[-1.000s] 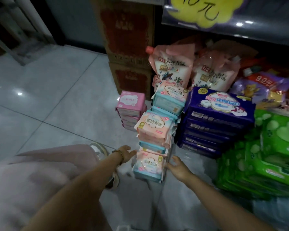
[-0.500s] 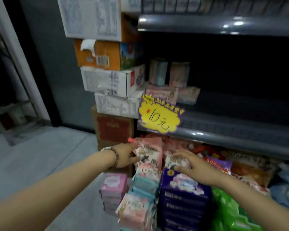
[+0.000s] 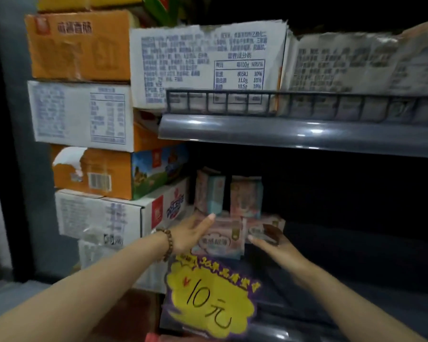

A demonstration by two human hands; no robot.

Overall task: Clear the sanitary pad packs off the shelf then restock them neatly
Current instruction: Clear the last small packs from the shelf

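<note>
A shop: metal shelf (image 3: 294, 134), yellow price tag (image 3: 209, 297), stacked cartons (image 3: 89, 114).

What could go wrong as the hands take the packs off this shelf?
1. Two upright packs stand just behind the flat packs that the left hand and right hand reach for. Pulling the flat ones out could tip them over.
2. The price sign hangs on the shelf edge right below both wrists, so an arm might knock it loose.

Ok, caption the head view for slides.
Left hand and right hand flank pink plastic pad packs on dark metal shelf.
</note>
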